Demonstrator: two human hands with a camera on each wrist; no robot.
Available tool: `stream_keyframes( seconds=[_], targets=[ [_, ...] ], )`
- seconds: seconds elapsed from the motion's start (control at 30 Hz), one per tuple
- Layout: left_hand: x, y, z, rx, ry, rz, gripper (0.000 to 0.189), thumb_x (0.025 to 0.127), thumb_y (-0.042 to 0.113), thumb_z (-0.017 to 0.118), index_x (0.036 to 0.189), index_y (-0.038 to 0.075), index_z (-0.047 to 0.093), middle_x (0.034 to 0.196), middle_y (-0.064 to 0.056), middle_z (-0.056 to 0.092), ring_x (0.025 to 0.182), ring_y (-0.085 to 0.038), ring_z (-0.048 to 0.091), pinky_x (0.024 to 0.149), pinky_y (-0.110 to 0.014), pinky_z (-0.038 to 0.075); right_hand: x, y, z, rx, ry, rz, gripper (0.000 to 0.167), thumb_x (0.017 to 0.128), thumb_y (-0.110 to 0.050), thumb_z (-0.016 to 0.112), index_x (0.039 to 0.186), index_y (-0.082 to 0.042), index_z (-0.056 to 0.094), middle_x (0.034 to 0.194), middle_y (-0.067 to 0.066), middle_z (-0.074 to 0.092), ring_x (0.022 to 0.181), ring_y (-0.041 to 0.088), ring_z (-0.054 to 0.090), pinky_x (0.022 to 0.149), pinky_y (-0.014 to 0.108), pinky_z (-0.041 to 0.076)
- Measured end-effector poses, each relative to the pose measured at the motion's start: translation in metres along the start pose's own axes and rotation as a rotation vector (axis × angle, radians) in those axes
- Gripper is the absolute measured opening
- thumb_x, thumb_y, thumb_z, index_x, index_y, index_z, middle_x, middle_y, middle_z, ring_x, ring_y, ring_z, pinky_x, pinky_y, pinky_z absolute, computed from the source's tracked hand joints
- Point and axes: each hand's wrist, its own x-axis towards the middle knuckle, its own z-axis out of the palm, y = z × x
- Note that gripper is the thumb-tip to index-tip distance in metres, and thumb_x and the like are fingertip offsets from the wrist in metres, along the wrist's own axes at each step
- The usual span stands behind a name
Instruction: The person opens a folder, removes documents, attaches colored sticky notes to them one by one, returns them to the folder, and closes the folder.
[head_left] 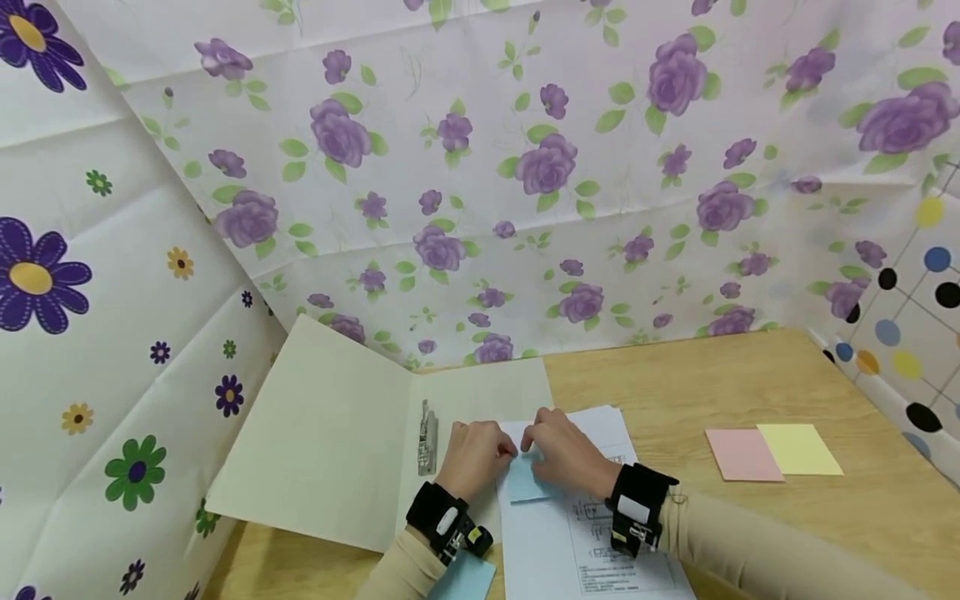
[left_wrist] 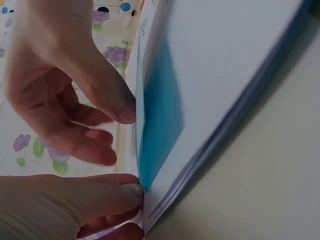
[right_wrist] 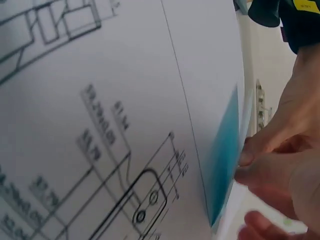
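Observation:
A pale blue sticky note (head_left: 528, 483) lies over the upper left part of a stack of printed sheets (head_left: 536, 550). In the left wrist view the note (left_wrist: 140, 120) stands tilted up from the white page. My left hand (head_left: 474, 457) pinches the note's upper left corner between thumb and fingertips. My right hand (head_left: 566, 454) is across from it, its thumb touching the note and its other fingers loosely bent, apart from the thumb. Line drawings with dimensions show on the top sheet (right_wrist: 110, 125) in the right wrist view.
An open cream folder (head_left: 322, 442) with a metal clip (head_left: 427, 442) lies under the sheets' left side. Another blue sheet (head_left: 468, 577) is below my left wrist. Pink (head_left: 744, 455) and yellow notes (head_left: 802, 450) lie right on the wooden table (head_left: 750, 375). Flowered cloth (head_left: 480, 167) hangs behind.

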Motion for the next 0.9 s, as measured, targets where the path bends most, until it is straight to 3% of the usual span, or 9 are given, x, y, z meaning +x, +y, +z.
stream_keyframes(
  seconds=[0.13, 0.23, 0.43, 0.57, 0.73, 0.9],
  targets=[
    [-0.003, -0.002, -0.003, -0.093, -0.059, -0.040, 0.017, 0.087, 0.020, 0.094, 0.089, 0.036, 0.093, 0.086, 0.019, 0.083, 0.080, -0.005, 0.075, 0.080, -0.041, 0.050, -0.002, -0.003, 0.006, 0.039, -0.073, -0.012, 0.027, 0.088, -0.003, 0.091, 0.114, -0.006, 0.087, 0.111, 0.006, 0.069, 0.097, 0.018, 0.057, 0.081, 0.028, 0.046],
    [-0.007, -0.001, -0.011, -0.161, -0.087, -0.064, 0.017, 0.089, 0.018, 0.094, 0.093, 0.035, 0.093, 0.089, 0.016, 0.082, 0.082, -0.006, 0.074, 0.085, -0.048, 0.048, -0.005, -0.005, 0.008, 0.007, -0.082, -0.027, 0.024, 0.090, -0.006, 0.090, 0.113, -0.004, 0.088, 0.112, 0.006, 0.071, 0.101, 0.021, 0.062, 0.084, 0.031, 0.050],
    [-0.009, 0.020, -0.048, -0.175, -0.163, -0.135, 0.008, 0.086, 0.024, 0.098, 0.091, 0.027, 0.093, 0.095, 0.006, 0.080, 0.087, -0.018, 0.067, 0.082, -0.045, 0.035, -0.007, -0.008, 0.006, -0.059, -0.080, -0.057, 0.024, 0.090, -0.009, 0.090, 0.113, -0.004, 0.090, 0.109, 0.005, 0.073, 0.093, 0.016, 0.056, 0.076, 0.026, 0.046],
    [-0.007, 0.031, -0.066, -0.158, -0.224, -0.187, 0.010, 0.084, 0.030, 0.101, 0.088, 0.025, 0.093, 0.094, 0.003, 0.079, 0.088, -0.020, 0.064, 0.086, -0.049, 0.038, -0.009, -0.009, 0.002, -0.078, -0.101, -0.042, 0.032, 0.086, -0.015, 0.095, 0.115, -0.003, 0.089, 0.108, 0.005, 0.072, 0.091, 0.013, 0.053, 0.072, 0.024, 0.045],
    [-0.005, 0.031, -0.068, -0.148, -0.262, -0.225, 0.012, 0.083, 0.035, 0.101, 0.090, 0.030, 0.093, 0.093, 0.006, 0.083, 0.090, -0.018, 0.065, 0.091, -0.056, 0.043, -0.015, -0.004, -0.005, -0.131, -0.117, -0.032, 0.037, 0.087, -0.024, 0.096, 0.118, -0.005, 0.089, 0.106, 0.003, 0.072, 0.089, 0.013, 0.053, 0.068, 0.025, 0.046],
    [-0.005, 0.029, -0.068, -0.174, -0.297, -0.251, 0.019, 0.083, 0.035, 0.101, 0.099, 0.028, 0.093, 0.093, 0.005, 0.082, 0.085, -0.014, 0.060, 0.092, -0.055, 0.040, -0.024, 0.009, -0.016, -0.193, -0.120, 0.046, 0.040, 0.086, -0.033, 0.097, 0.119, -0.013, 0.090, 0.108, -0.001, 0.073, 0.089, 0.013, 0.053, 0.066, 0.027, 0.045]
  ],
)
